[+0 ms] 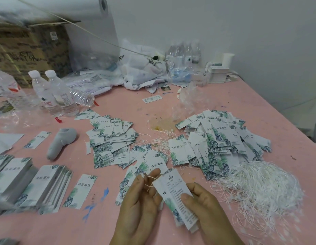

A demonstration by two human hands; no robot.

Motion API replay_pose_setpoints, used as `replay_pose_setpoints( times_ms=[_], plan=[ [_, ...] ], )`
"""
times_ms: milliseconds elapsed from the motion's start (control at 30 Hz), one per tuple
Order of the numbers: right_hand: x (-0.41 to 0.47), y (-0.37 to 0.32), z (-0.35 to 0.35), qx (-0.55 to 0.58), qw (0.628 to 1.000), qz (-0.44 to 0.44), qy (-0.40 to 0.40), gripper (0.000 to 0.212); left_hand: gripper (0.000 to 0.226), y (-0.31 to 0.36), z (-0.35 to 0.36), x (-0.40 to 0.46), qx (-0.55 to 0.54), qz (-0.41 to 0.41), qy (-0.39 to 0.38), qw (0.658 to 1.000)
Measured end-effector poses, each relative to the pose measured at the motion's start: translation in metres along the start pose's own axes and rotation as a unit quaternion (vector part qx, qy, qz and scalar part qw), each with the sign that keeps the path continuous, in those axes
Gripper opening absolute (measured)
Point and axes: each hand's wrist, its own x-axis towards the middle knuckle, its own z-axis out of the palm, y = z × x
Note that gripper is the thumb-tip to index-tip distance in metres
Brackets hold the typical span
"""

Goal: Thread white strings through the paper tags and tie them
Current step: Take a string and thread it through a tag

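While right hand point(205, 206) grips small stack of leaf-printed white paper tags point(178, 200) above pink worktop point(171, 106), left hand point(143, 193) pinches white string point(150, 181) at tag hole. Knot seemingly unfinished. Strung pile right point(224, 138); bare stacks left point(47, 184), loose strings point(263, 183) remain.

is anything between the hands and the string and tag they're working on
Nothing visible is. The left hand already pinches the white string at the top of the paper tags, which the right hand grips by their lower part. Loose tags lie on the table beyond, not between.
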Motion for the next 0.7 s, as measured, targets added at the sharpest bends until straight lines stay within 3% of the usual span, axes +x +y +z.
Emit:
replay_pose_setpoints(
  times_ms=[167,300,467,633,700],
  plan=[
    [0.003,0.004,0.002,0.131,0.990,0.017,-0.050,0.046,0.057,-0.014,0.009,-0.011,0.197,-0.019,-0.013,0.980],
    [0.002,0.006,0.003,0.121,0.991,0.023,-0.055,0.054,0.045,-0.020,0.012,-0.017,0.304,0.006,-0.029,0.952],
    [0.001,0.002,-0.002,0.069,0.997,0.010,-0.033,0.042,0.042,-0.021,0.012,-0.021,0.360,0.063,-0.033,0.930],
    [0.002,-0.001,-0.008,0.119,0.992,0.033,-0.011,0.034,0.028,-0.023,0.014,-0.023,0.382,0.090,-0.050,0.918],
    [0.003,-0.013,-0.015,0.146,0.989,0.029,0.021,0.023,0.021,-0.023,0.014,-0.021,0.391,0.113,-0.023,0.913]
  ],
)
